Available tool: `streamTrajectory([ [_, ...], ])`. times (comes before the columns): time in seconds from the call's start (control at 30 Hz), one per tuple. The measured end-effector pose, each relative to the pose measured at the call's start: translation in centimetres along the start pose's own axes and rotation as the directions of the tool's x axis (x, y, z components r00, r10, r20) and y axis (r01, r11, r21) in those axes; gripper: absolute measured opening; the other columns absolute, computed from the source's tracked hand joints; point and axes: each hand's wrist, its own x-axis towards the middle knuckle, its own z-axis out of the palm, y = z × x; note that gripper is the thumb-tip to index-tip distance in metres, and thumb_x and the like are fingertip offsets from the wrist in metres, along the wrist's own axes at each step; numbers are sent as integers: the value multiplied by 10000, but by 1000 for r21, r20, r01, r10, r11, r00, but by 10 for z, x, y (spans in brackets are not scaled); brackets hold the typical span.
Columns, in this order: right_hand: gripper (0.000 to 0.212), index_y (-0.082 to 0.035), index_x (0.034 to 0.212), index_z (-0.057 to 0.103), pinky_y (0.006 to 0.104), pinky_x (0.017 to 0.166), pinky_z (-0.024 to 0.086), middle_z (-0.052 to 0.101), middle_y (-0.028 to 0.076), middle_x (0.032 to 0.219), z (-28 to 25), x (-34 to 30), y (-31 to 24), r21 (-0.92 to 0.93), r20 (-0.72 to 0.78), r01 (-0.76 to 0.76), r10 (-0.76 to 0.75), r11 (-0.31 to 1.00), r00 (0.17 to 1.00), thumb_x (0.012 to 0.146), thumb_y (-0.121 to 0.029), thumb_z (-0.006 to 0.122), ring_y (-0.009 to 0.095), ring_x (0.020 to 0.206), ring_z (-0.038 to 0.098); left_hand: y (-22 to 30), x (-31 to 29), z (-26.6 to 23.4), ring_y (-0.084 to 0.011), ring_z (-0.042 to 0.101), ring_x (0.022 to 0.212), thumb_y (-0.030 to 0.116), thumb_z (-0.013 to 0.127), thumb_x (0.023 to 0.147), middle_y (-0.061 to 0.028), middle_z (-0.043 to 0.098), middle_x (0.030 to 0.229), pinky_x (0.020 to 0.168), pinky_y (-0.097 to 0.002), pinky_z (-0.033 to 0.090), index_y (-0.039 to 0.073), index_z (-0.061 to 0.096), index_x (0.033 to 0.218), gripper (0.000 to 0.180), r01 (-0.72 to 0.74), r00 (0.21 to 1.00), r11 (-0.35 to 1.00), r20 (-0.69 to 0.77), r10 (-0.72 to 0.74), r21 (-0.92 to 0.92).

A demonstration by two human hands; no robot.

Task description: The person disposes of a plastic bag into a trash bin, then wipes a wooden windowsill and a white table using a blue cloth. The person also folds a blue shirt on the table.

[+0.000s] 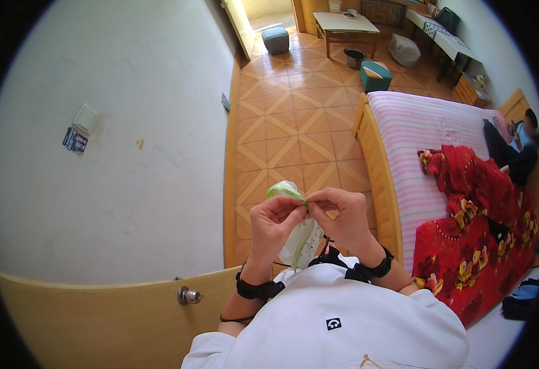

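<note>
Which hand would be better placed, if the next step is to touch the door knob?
Left, probably: the left hand is nearer the silver door knob; the right hand is farther. Both pinch thin green material, so the left would need releasing.

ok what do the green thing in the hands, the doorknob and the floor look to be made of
Green thing: probably thin plastic film, slightly glossy; it bunches tightly between the left hand and right hand.
Doorknob: likely polished metal, from its bright silvery glints.
Floor: probably glazed ceramic tile; joint lines show and light gleams on it.
</note>
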Motion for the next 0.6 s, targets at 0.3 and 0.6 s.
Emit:
streamTrajectory([
  [0.3,65,46,928,702,250,735,591,738,78,837,-6,-4,-2,89,-44,-74,79,993,996,865,44,684,116,801,722,0,2,5,-157,720,801,-47,661,909,-124,731,924,741,-259,595,-73,694,1024,123,0,1000,1000,21,0,5],
  [0.6,122,64,987,711,256,756,595,740,96,865,-5,-9,-6,109,-5,-54,55,993,998,874,70,667,134,822,724,9,-3,9,-146,700,774,-22,692,887,-107,729,882,708,-250,564,-56,709,986,107,13,1000,999,-3,-13,36],
])
